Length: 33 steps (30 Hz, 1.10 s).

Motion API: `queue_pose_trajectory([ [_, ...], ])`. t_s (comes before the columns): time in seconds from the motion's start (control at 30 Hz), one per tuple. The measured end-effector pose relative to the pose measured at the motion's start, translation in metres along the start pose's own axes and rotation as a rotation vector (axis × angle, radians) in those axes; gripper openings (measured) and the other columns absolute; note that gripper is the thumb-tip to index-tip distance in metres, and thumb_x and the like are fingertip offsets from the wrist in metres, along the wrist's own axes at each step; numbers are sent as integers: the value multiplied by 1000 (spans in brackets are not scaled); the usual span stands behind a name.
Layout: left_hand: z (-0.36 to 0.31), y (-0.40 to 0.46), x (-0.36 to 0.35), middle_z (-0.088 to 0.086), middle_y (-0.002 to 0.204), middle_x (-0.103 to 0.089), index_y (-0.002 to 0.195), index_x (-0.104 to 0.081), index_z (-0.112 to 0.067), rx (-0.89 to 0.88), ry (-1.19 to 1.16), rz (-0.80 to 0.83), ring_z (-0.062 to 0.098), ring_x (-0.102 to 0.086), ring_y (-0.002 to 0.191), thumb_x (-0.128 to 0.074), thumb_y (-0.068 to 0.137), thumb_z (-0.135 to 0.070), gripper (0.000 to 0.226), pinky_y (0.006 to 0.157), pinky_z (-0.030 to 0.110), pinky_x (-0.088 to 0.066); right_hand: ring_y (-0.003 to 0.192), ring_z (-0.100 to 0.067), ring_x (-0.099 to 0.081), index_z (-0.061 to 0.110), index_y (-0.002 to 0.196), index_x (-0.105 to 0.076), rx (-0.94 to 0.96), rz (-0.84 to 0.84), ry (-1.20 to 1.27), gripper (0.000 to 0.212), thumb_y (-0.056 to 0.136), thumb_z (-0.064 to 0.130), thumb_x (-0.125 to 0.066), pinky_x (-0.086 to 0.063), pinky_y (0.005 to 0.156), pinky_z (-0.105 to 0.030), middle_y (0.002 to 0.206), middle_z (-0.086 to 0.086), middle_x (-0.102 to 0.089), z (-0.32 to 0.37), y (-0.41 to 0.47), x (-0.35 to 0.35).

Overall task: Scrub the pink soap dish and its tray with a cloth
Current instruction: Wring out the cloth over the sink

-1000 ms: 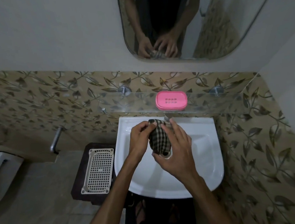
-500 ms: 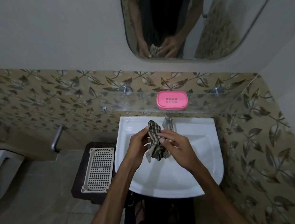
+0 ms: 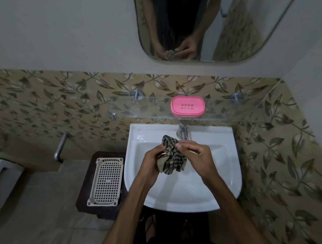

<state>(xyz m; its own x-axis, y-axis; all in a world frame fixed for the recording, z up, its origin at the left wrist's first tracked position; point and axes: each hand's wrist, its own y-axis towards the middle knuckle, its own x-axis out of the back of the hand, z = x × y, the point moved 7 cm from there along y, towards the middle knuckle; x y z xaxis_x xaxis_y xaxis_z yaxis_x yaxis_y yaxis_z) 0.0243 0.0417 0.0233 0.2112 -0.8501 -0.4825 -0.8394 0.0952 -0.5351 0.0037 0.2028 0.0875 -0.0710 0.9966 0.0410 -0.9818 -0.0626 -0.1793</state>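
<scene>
The pink soap dish (image 3: 187, 106) sits on the glass shelf (image 3: 155, 110) above the basin, its slotted tray seated in it, well apart from your hands. You hold the checked cloth (image 3: 171, 155) bunched over the white washbasin (image 3: 225, 166): your left hand (image 3: 152, 164) grips its left side with curled fingers, and your right hand (image 3: 198, 155) pinches its upper edge between thumb and fingertips. The chrome tap (image 3: 182, 132) stands just behind the cloth. To the left of the basin, a cream plastic basket (image 3: 107, 181) rests on a dark stool (image 3: 85, 201). The mirror (image 3: 225, 20) above reflects your hands.
</scene>
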Motion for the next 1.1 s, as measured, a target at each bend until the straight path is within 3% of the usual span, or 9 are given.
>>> queue_pose_trajectory([
  [0.17, 6, 3, 17, 19, 110, -78, 108, -79, -12, 38, 157, -105, 34, -69, 100, -48, 100, -18, 33, 70, 35, -46, 76, -36, -70, -2, 91, -73, 7, -124, -65, 31, 106, 24, -62, -59, 70, -45, 84, -20, -74, 14, 8, 19],
  [0.3, 15, 7, 16, 22, 115, -77, 115, -75, -1, 66, 324, -25, 43, -70, 114, -50, 102, -18, 33, 90, 46, -52, 76, -16, -63, 7, 89, -64, 8, -193, -331, 36, 110, 34, -52, -49, 69, -30, 79, -3, -68, 28, 21, 29],
  [0.4, 19, 6, 12, 18, 115, -77, 112, -75, -5, 52, 497, 12, 43, -68, 116, -47, 107, -21, 32, 86, 41, -52, 77, -10, -59, 23, 80, -61, -41, -155, -455, 34, 109, 38, -52, -43, 72, -29, 75, 11, -60, 32, 38, 32],
  [0.53, 29, -3, 8, 13, 127, -75, 126, -72, -6, 126, 423, 125, 32, -69, 122, -61, 102, -38, 42, 103, 43, -54, 81, -12, -71, 23, 81, -70, -193, -105, -302, 34, 108, 39, -55, -54, 72, -28, 82, 3, -75, 29, 50, 41],
  [0.67, 42, -8, 10, 14, 121, -77, 121, -74, -3, 143, 429, 162, 32, -73, 116, -76, 91, -17, 34, 103, 43, -57, 73, -13, -74, 18, 85, -74, -264, -70, -158, 22, 98, 36, -73, -56, 57, -20, 73, 5, -78, 30, 47, 47],
  [0.83, 50, -5, 18, 19, 115, -78, 118, -74, 0, 159, 274, -119, 37, -73, 111, -63, 99, -11, 26, 99, 49, -59, 100, -24, -76, 15, 110, -79, -24, 46, -481, 20, 90, 10, -78, -63, 90, -42, 106, -5, -81, 26, 21, 23],
  [0.9, 52, -5, 18, 18, 113, -77, 123, -71, 1, 186, 162, -207, 36, -72, 105, -55, 103, -14, 30, 90, 47, -59, 99, -23, -76, 22, 113, -82, 131, 67, -684, 30, 90, 5, -71, -62, 92, -38, 110, -2, -82, 22, -6, 0],
  [1.0, 48, -6, 19, 12, 102, -73, 118, -72, -6, 179, -25, -243, 25, -68, 90, -50, 106, -28, 33, 74, 36, -57, 108, -28, -75, 20, 115, -82, 268, 146, -783, 41, 84, 2, -63, -59, 93, -38, 118, -5, -80, -3, -45, -38],
  [1.1, 41, -9, 25, 8, 104, -78, 110, -79, -14, 147, -71, -228, 21, -74, 90, -57, 102, -41, 36, 74, 33, -56, 138, -27, -59, 14, 124, -79, 285, 236, -842, 37, 92, 3, -62, -47, 114, -44, 142, -6, -68, -37, -60, -61],
])
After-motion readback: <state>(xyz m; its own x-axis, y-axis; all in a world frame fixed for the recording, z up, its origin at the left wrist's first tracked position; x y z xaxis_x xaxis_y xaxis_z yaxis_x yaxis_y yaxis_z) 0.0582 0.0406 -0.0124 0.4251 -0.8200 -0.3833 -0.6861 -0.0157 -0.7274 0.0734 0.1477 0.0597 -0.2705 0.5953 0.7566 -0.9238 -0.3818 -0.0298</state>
